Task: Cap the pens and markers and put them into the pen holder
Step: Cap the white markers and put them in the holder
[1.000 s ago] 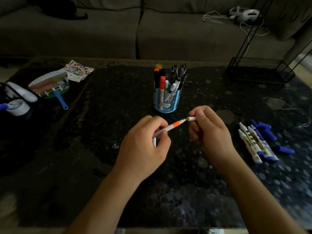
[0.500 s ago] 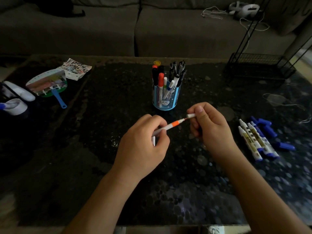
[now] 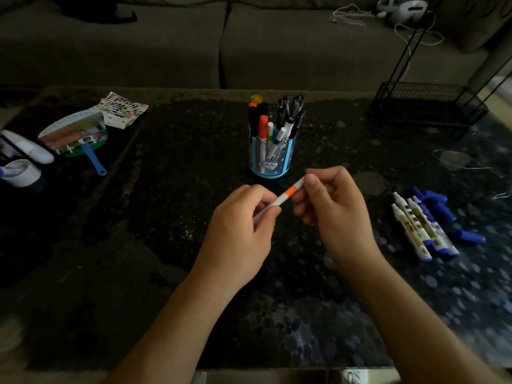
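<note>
A thin white pen with an orange band point(image 3: 288, 193) is held between both hands above the dark table point(image 3: 171, 217). My left hand point(image 3: 241, 234) grips its lower barrel. My right hand point(image 3: 335, 209) pinches the upper end, where the cap sits. Just behind the hands stands a blue pen holder point(image 3: 270, 159) filled with several pens and markers. To the right lie three uncapped white markers point(image 3: 421, 228) side by side, with loose blue caps point(image 3: 443, 209) next to them.
A hand fan with a blue handle point(image 3: 74, 134) and a printed sheet point(image 3: 122, 108) lie at the left. White containers point(image 3: 19, 167) sit at the far left edge. A black wire rack point(image 3: 426, 103) stands back right. A grey sofa point(image 3: 249, 40) runs behind the table.
My right hand has moved closer to the left along the pen, so less of the pen's end shows. The pen stays in the same tilted pose.
</note>
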